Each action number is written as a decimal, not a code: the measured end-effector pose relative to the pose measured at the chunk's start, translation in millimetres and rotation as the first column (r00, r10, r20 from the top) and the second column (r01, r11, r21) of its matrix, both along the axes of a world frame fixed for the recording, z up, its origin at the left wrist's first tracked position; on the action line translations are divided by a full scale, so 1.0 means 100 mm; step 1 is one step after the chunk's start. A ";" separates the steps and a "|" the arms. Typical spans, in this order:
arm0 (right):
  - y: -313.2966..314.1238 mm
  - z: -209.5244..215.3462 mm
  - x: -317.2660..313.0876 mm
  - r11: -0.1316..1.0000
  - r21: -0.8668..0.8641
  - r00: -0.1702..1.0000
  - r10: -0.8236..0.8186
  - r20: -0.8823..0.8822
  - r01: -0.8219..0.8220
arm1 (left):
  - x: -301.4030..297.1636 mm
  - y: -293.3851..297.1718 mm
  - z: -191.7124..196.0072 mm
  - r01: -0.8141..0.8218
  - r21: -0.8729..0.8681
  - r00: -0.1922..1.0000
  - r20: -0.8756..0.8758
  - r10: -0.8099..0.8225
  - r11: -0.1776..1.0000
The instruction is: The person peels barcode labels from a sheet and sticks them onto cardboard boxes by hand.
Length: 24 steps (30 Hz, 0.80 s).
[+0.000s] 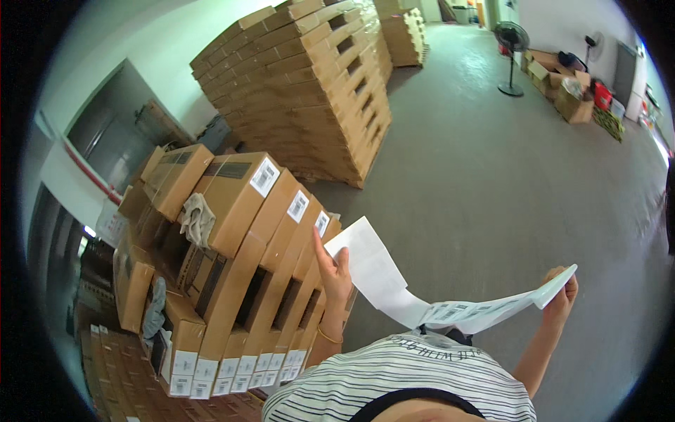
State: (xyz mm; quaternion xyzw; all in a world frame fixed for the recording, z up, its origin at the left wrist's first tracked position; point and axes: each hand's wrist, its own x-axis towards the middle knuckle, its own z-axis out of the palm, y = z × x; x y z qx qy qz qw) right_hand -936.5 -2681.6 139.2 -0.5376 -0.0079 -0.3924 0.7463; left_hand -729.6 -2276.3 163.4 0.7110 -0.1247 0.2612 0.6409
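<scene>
A long white strip of label sheets point(394, 295) sags between my two hands in front of my striped shirt. Its middle and right part carry printed barcode labels, while the left part shows a plain white face. My left hand point(333, 278) holds the left end, its index finger straight and the thumb on the near side. At the other end, my right hand point(560, 299) is closed round the strip's edge. Just beyond my left hand stand stacked brown cartons point(242, 204) with white barcode labels on their ends.
A grey cloth point(198, 219) lies on the near cartons, with a grey glove-like item point(155, 309) lower down. Behind rises a tall carton stack point(295, 91). On the grey floor point(450, 155) stand a black fan point(511, 56) and open boxes point(573, 102) beside a red bucket point(602, 96).
</scene>
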 end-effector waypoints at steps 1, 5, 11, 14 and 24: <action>-0.24 0.02 0.24 1.000 0.019 1.000 0.007 -0.004 -0.007 | 0.11 -0.07 0.05 -0.049 0.188 0.999 0.011 0.048 0.981; -0.89 0.06 1.20 0.995 0.099 0.996 0.000 -0.090 0.009 | 0.47 -0.33 0.11 -0.106 0.332 0.989 -0.066 0.135 0.937; -1.12 -0.05 2.60 0.956 0.039 0.954 0.294 -0.065 -0.292 | 1.17 -0.52 0.05 -0.269 0.103 0.923 -0.256 0.286 0.958; -1.13 -0.05 3.24 0.945 0.080 0.947 0.321 -0.034 -0.317 | 1.66 -0.64 0.03 -0.337 0.219 0.879 -0.276 0.389 0.916; -1.41 0.13 5.46 0.957 0.020 0.957 0.289 0.043 -0.290 | 4.19 -1.04 0.34 -0.299 0.223 0.953 0.113 0.280 0.928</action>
